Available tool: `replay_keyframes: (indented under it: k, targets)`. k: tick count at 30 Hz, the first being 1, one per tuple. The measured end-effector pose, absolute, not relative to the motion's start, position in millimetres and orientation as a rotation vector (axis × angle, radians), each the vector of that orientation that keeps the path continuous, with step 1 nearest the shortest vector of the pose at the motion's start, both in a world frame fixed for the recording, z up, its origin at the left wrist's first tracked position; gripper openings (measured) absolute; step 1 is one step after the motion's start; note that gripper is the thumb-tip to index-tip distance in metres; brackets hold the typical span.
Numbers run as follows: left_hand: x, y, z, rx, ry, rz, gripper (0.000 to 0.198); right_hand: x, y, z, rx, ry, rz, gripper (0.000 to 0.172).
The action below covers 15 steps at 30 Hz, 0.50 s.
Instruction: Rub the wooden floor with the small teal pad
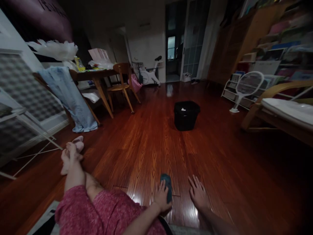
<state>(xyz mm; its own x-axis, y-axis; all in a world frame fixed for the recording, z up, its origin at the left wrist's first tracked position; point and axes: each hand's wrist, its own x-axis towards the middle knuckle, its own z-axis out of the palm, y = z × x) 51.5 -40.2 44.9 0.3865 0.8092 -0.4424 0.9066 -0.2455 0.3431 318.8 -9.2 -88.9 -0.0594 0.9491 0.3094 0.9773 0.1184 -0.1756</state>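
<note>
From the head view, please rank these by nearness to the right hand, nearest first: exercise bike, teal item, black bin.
1. Teal item: just left of the right hand, under the left hand.
2. Black bin: ahead, mid-room.
3. Exercise bike: far back, to the left.

left hand (161, 195) on a teal object (166, 180), right hand (199, 195) nearby, black bin (186, 119) beyond
</note>
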Motion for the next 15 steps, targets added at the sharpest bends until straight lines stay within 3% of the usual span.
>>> replay_keyframes:
  k: [5, 9, 15]
  targets:
    - [75, -51, 42, 2.231, 1.240, -0.261, 0.088, 318, -8, -87, -1.853, -2.062, -0.096, 0.063]
    - [63, -38, 41, 2.267, 1.279, -0.210, 0.070, 317, -10, -82, -1.869, -2.074, -0.088, 0.063]
    - [19, -14, 27, 2.136, 1.929, -0.182, 0.064, 317, -8, -86, -1.874, -2.056, -0.125, 0.063]
